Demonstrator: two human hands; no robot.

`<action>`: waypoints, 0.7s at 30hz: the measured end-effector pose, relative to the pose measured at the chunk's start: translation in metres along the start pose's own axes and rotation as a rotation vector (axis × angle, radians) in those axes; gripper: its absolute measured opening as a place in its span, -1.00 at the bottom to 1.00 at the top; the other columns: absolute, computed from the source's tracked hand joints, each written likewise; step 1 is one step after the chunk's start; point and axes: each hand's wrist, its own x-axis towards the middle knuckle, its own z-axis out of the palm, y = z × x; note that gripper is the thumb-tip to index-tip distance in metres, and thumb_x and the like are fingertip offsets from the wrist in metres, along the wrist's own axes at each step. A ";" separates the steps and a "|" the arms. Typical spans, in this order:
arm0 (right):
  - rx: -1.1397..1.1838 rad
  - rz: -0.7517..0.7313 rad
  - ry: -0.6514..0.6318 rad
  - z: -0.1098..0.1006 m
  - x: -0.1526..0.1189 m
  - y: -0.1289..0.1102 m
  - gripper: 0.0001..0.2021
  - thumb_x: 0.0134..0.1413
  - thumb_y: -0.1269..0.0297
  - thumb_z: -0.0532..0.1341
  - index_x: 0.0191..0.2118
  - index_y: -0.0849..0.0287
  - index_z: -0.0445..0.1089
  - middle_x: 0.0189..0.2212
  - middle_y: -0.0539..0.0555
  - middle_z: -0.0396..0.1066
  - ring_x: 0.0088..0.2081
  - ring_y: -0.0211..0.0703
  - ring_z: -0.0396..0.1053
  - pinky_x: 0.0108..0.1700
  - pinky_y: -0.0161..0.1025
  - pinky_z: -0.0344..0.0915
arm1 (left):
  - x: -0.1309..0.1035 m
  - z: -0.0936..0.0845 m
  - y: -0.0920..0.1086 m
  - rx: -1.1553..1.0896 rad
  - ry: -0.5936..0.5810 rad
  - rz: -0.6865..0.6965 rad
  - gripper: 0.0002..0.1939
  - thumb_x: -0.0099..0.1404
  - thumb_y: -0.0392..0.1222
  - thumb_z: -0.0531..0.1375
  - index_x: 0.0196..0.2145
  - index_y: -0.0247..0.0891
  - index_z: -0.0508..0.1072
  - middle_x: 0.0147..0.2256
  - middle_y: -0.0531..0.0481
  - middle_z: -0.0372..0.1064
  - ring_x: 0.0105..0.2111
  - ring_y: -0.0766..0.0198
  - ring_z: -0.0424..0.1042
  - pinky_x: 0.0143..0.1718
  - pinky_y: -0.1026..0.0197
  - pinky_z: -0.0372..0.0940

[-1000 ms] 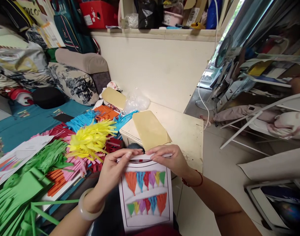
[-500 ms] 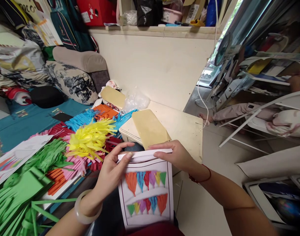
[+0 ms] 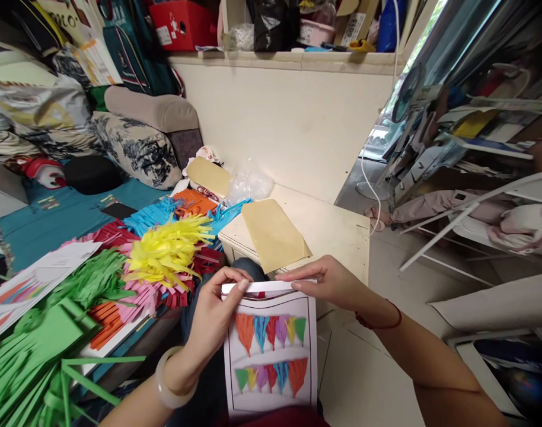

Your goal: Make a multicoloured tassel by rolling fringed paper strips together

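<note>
printed tassel-garland sheet [image 3: 271, 351], top edge folded: seemed light, limp, easily creased; best held at fold ends, where left hand [image 3: 218, 302] and right hand [image 3: 331, 283] pinched it.

White rectangular paper sheet [image 3: 271, 351]: thin dark border, two rows of printed tassels [image 3: 244, 332]. Top row, left to right: orange, blue, red, purple, yellow, green. Bottom row reverses it, green through orange. Bright yellow fringed paper bundle [image 3: 168, 252]; solid green fringed paper pile [image 3: 44, 341]; orange flat paper strips [image 3: 106, 326]. Teal cloth [image 3: 13, 231] reads plain from my side. Tan rectangular paper piece [image 3: 274, 234], unpatterned. Cream flat-topped table [image 3: 333, 222], few dark specks. Milky-white round bangle [image 3: 162, 382]; dark-red thin cord bracelet [image 3: 399, 315]. White fabric pillow [image 3: 135, 148]: dark blotchy print.
</note>
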 end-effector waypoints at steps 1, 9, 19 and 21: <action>-0.037 -0.019 -0.006 -0.002 0.000 -0.001 -0.78 0.05 0.27 0.26 -0.15 0.08 0.55 -0.16 0.04 0.53 -0.08 -0.03 0.49 0.00 -0.12 0.43 | -0.001 0.000 -0.001 0.009 -0.006 0.008 -0.77 0.19 -0.05 0.27 -0.44 -0.27 0.38 -0.34 0.00 0.38 -0.35 0.31 0.33 -0.32 0.32 0.21; -0.244 -0.237 -0.073 -0.010 0.002 -0.001 -0.77 0.11 0.33 0.21 -0.12 0.01 0.53 -0.16 -0.01 0.54 -0.17 -0.16 0.53 -0.14 -0.26 0.46 | 0.001 0.002 -0.005 0.060 0.019 0.074 -0.74 0.20 -0.05 0.25 -0.48 -0.25 0.32 -0.37 -0.01 0.35 -0.35 0.28 0.31 -0.31 0.29 0.22; -0.238 -0.256 -0.080 -0.016 -0.002 -0.004 -0.79 0.12 0.30 0.23 -0.13 0.01 0.54 -0.17 -0.01 0.54 -0.14 -0.12 0.52 -0.09 -0.22 0.46 | 0.003 0.009 -0.007 0.037 -0.004 0.101 -0.76 0.22 -0.10 0.25 -0.49 -0.24 0.30 -0.40 0.03 0.31 -0.37 0.32 0.29 -0.32 0.30 0.20; -0.184 -0.211 -0.141 -0.019 -0.003 -0.006 -0.78 0.09 0.27 0.26 -0.13 0.01 0.54 -0.15 0.00 0.54 -0.12 -0.10 0.51 -0.10 -0.22 0.46 | 0.005 0.010 -0.008 0.047 -0.011 0.117 -0.75 0.21 -0.10 0.25 -0.50 -0.24 0.28 -0.42 0.04 0.30 -0.39 0.32 0.30 -0.34 0.29 0.21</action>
